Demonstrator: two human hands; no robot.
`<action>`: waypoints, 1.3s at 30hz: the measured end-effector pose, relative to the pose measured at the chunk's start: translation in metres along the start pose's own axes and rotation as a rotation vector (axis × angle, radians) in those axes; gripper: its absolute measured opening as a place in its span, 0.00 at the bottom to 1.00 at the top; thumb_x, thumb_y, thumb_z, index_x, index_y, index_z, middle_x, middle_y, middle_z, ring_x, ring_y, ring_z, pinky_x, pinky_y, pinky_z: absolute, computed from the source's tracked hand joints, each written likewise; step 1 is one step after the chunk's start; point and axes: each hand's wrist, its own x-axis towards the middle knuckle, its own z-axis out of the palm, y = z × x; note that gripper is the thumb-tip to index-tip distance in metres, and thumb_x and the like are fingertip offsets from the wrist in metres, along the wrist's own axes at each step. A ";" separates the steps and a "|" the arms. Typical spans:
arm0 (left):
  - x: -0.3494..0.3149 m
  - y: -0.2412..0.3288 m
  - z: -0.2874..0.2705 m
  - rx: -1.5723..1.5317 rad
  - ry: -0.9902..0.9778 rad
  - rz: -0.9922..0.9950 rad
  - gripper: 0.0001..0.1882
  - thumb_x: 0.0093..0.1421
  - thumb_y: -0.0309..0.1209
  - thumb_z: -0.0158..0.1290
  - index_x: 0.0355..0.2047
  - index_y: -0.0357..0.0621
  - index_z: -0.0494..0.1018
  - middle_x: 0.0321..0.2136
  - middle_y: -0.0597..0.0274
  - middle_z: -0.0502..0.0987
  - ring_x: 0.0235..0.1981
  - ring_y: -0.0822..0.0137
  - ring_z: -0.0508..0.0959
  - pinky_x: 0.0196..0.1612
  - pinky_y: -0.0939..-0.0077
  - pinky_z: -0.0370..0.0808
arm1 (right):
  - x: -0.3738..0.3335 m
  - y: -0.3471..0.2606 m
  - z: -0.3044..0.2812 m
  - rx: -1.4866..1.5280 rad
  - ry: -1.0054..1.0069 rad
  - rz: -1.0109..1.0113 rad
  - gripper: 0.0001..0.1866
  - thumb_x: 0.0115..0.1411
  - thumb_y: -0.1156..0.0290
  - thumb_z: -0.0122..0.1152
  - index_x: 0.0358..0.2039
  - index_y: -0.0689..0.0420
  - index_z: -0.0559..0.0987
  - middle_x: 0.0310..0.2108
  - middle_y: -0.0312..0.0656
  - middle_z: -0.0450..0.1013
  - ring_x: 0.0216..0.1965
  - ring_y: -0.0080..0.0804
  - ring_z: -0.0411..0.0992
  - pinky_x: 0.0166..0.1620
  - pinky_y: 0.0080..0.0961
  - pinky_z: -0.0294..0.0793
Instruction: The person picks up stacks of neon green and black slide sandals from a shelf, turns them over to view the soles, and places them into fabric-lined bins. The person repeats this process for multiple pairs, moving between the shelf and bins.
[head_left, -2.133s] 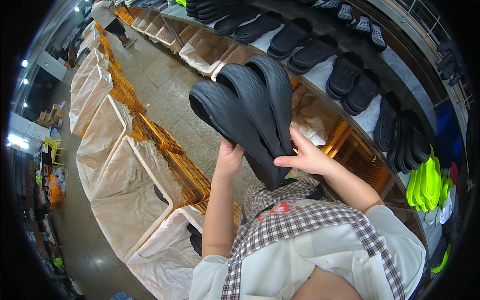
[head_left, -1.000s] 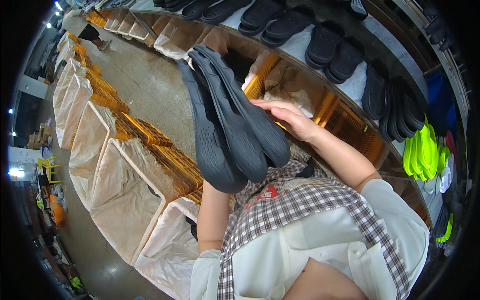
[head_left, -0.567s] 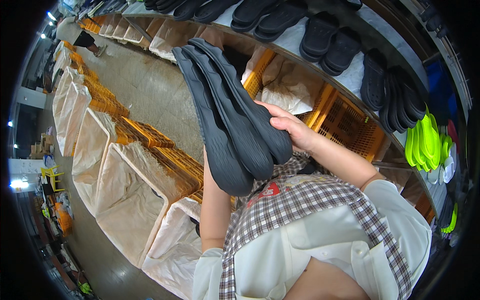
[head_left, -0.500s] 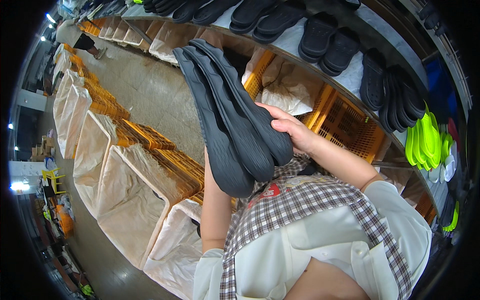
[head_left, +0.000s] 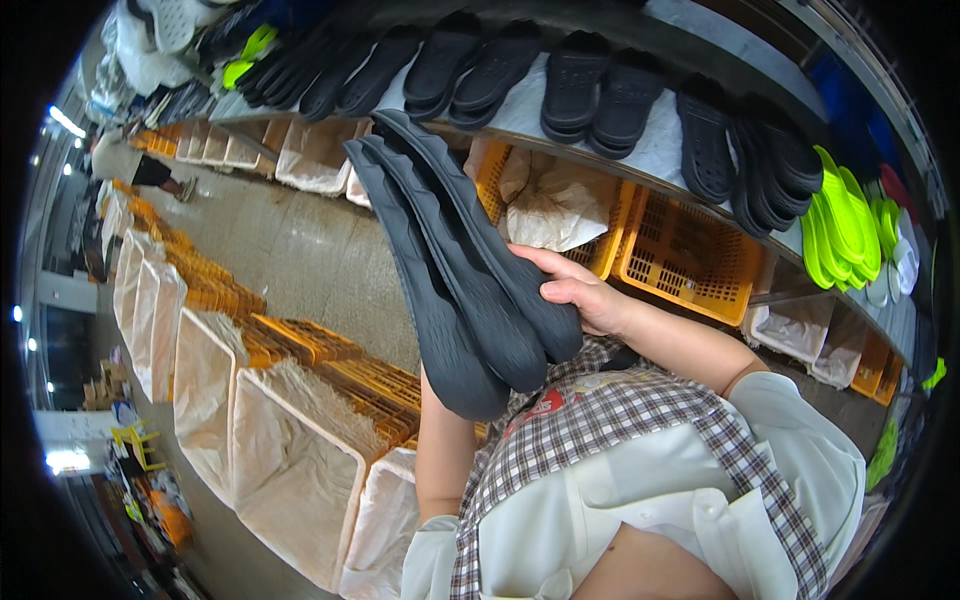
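Three black foam shoe soles [head_left: 455, 270] stand close together before my chest, heel ends low and toe ends tilted up and away. My right hand [head_left: 575, 290] is closed on the heel of the rightmost one, its thumb on the outer side. Behind the stack, my left hand is hidden; only the left forearm [head_left: 445, 455] shows below it. Beyond my right hand, a shelf [head_left: 520, 100] bears several pairs of black soles [head_left: 600, 100]. Farther right on it lie bright yellow-green soles [head_left: 840, 230].
Under the shelf sit yellow plastic crates [head_left: 690, 255], one with a whitish cloth sack [head_left: 560, 210] in it. To my left runs a row of crates lined with pale cloth [head_left: 290, 460]. Past them is the floor aisle [head_left: 310, 250], with another person [head_left: 125, 160] at its far end.
My view has shifted, so the shelf and crates stand elsewhere in the picture. The soles stay in nearly the same place before me, with my right hand still on them.
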 end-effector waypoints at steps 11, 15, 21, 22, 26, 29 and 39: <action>0.026 -0.012 0.030 0.075 -0.132 -0.142 0.20 0.65 0.34 0.42 0.54 0.38 0.64 0.46 0.52 0.73 0.45 0.59 0.76 0.47 0.65 0.76 | -0.027 -0.006 -0.023 -0.111 0.118 -0.190 0.34 0.57 0.67 0.51 0.63 0.62 0.57 0.63 0.46 0.55 0.63 0.34 0.55 0.63 0.29 0.53; 0.033 -0.022 0.043 0.110 -0.168 -0.189 0.20 0.65 0.34 0.42 0.54 0.38 0.64 0.46 0.52 0.73 0.45 0.59 0.76 0.47 0.65 0.76 | -0.040 -0.012 -0.026 -0.104 0.148 -0.229 0.34 0.57 0.67 0.52 0.63 0.62 0.57 0.62 0.45 0.56 0.62 0.31 0.55 0.63 0.28 0.53; 0.052 -0.049 0.077 0.180 -0.291 -0.320 0.20 0.65 0.34 0.42 0.54 0.39 0.64 0.47 0.53 0.73 0.45 0.59 0.76 0.48 0.64 0.75 | -0.077 -0.026 -0.042 0.013 0.268 -0.354 0.37 0.60 0.67 0.54 0.65 0.60 0.50 0.64 0.44 0.52 0.63 0.31 0.53 0.63 0.27 0.52; 0.061 -0.055 0.085 0.192 -0.317 -0.345 0.20 0.65 0.34 0.42 0.54 0.39 0.64 0.47 0.53 0.73 0.45 0.58 0.75 0.48 0.64 0.75 | -0.085 -0.028 -0.045 -0.020 0.306 -0.387 0.38 0.60 0.67 0.55 0.66 0.59 0.48 0.65 0.44 0.50 0.64 0.32 0.51 0.64 0.27 0.51; 0.123 -0.086 0.124 0.246 -0.411 -0.499 0.20 0.64 0.30 0.45 0.56 0.39 0.62 0.47 0.53 0.73 0.45 0.58 0.75 0.49 0.62 0.75 | -0.122 -0.036 -0.058 -0.273 0.474 -0.479 0.44 0.56 0.76 0.57 0.67 0.56 0.42 0.65 0.45 0.48 0.64 0.33 0.50 0.62 0.30 0.53; 0.164 -0.121 0.153 0.333 -0.574 -0.543 0.24 0.61 0.26 0.50 0.56 0.39 0.60 0.47 0.52 0.73 0.44 0.60 0.76 0.49 0.63 0.74 | -0.135 -0.042 -0.070 -0.198 0.689 -0.445 0.41 0.58 0.78 0.56 0.66 0.54 0.44 0.57 0.42 0.59 0.52 0.29 0.66 0.48 0.25 0.72; 0.237 -0.198 0.223 0.660 -0.428 -0.686 0.19 0.58 0.37 0.56 0.46 0.39 0.70 0.44 0.56 0.75 0.49 0.61 0.71 0.55 0.62 0.63 | -0.111 -0.063 -0.156 0.126 1.150 -0.551 0.24 0.63 0.65 0.53 0.57 0.60 0.61 0.39 0.39 0.73 0.34 0.23 0.74 0.34 0.19 0.77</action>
